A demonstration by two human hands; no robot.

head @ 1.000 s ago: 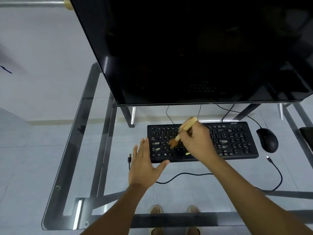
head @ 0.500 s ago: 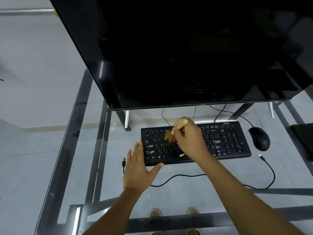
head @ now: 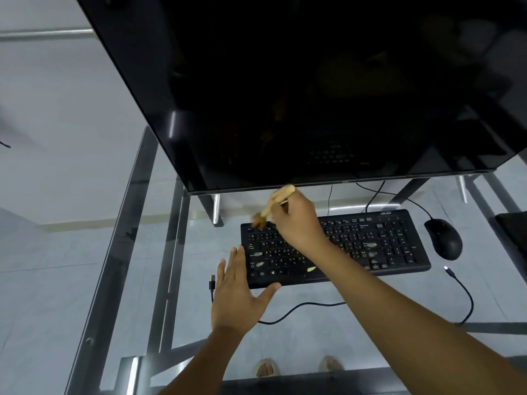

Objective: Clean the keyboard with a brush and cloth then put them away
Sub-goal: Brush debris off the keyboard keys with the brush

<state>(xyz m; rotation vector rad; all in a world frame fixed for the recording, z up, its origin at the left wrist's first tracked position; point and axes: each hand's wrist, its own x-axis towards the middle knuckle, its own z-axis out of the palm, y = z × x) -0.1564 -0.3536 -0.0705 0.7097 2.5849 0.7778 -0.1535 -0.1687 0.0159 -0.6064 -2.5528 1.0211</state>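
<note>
A black keyboard (head: 385,246) lies on the glass desk (head: 137,223), with several pale scraps on its keys. My right hand (head: 299,223) grips a wooden-handled brush (head: 281,198); its brown bristles sit at the keyboard's top left corner, blurred. My left hand (head: 236,295) lies flat with straight fingers against the keyboard's front left corner, thumb along the front edge. No cloth is in view.
A large dark monitor (head: 285,95) overhangs the keyboard's back edge. A black mouse (head: 443,238) sits right of the keyboard. A loose black cable (head: 299,306) with free plugs runs along the glass in front. A dark object (head: 513,235) lies at the right edge.
The brush has swept from the middle left keys up and left to the keyboard's top left corner. My left hand has stayed against the front left corner.
</note>
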